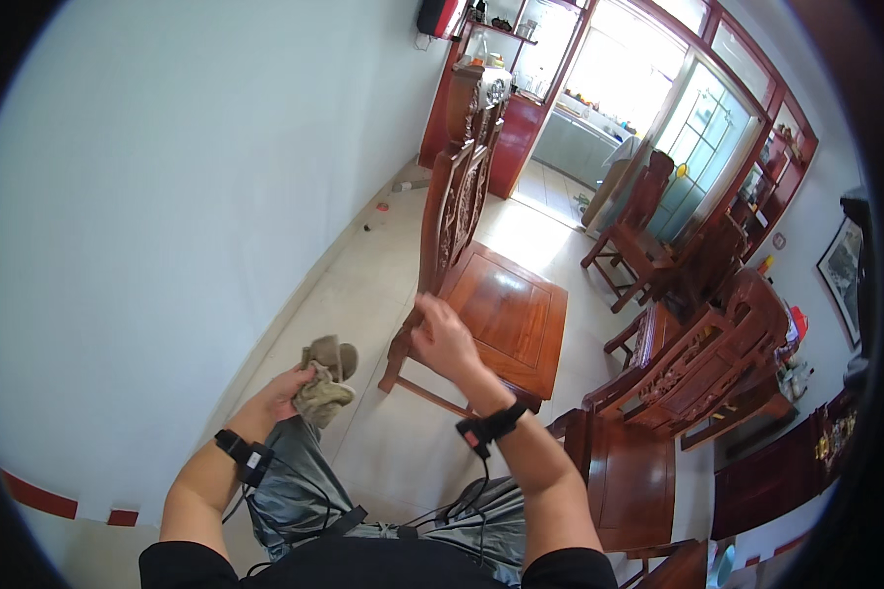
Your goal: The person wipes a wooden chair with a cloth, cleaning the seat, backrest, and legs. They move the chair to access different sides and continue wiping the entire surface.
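My left hand point(289, 389) holds a crumpled khaki cloth point(324, 397) over the floor, beside the white wall. Just above the cloth shows a brown folded shape point(328, 353); whether it is part of the cloth I cannot tell. In front of me stands a carved wooden chair point(508, 309) with a glossy reddish-brown seat and a tall back. My right hand point(446, 339) is over the near corner of that chair, by the foot of its backrest, with fingers bent. Contact with the wood is not clear.
A second wooden chair point(630, 478) stands close on my right. More carved chairs point(637, 228) are farther off, near the glass sliding door point(707, 132). Small items point(380, 207) lie on the floor along the white wall point(191, 184). Black cables point(479, 501) hang from my wrist straps.
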